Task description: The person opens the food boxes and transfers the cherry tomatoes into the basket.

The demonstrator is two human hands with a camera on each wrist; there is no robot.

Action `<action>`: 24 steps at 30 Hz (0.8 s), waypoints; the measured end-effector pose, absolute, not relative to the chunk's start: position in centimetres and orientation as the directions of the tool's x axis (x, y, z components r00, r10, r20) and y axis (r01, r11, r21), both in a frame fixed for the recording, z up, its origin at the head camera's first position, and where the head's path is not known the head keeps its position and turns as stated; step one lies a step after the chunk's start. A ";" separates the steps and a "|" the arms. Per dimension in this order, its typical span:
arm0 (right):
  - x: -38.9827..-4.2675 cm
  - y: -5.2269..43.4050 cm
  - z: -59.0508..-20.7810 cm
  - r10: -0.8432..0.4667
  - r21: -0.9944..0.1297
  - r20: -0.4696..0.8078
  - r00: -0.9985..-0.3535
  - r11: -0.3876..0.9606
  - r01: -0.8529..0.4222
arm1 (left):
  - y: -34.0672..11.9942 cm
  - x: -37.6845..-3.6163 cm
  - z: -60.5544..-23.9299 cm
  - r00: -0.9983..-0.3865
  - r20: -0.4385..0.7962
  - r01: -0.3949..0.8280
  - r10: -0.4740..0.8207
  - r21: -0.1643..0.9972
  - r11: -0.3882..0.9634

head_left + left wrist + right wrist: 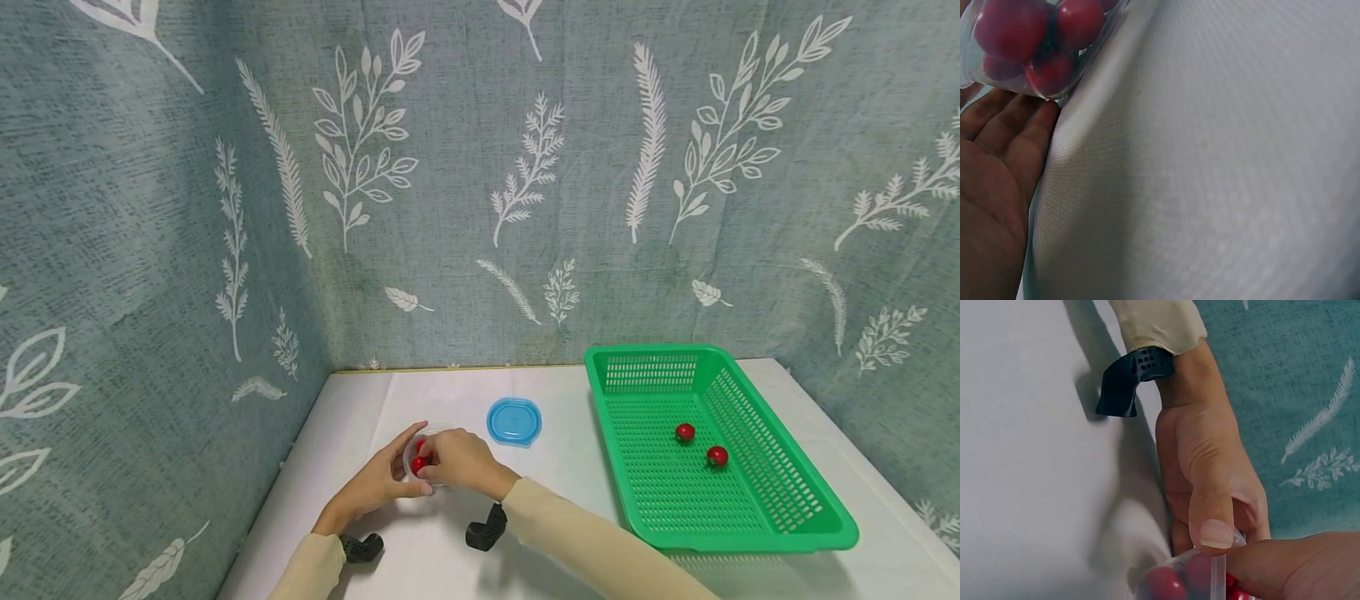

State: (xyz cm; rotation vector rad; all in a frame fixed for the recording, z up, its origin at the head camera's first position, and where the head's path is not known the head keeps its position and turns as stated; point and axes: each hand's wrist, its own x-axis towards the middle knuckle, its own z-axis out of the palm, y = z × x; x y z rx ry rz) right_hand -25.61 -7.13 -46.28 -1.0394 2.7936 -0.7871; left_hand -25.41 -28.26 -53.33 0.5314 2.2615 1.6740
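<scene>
clear round plastic tub [1217, 578] with small glossy red tomatoes [1010, 28] inside, both hands on the job over the white-covered table [570, 442].
we see the left hand [375, 486] clamped round the tub, thumb at its rim, fingers spread along the far side, probably to stop it sliding; right hand [467, 460] has thumb and fingers bunched at the mouth against the tomatoes; we can't tell if it pinches one. flat blue plastic lid [514, 422] lies apart just beyond, likely parked to keep the mouth free; slatted green plastic basket [652, 500] sits right, two loose red tomatoes [717, 457] inside, probably within right-hand reach.
</scene>
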 end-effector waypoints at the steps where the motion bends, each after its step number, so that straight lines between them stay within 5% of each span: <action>1: -25.6 -7.1 -46.3 -0.621 -0.489 0.116 -0.775 0.644 -0.589 | -28.3 -25.4 -53.3 -0.896 -0.007 0.122 0.444 0.957 0.262; 24: -26.1 -7.0 -46.9 -0.604 -0.577 0.075 -0.793 0.622 -0.529 | -28.3 -25.2 -53.2 -0.897 0.004 0.136 0.441 0.954 0.268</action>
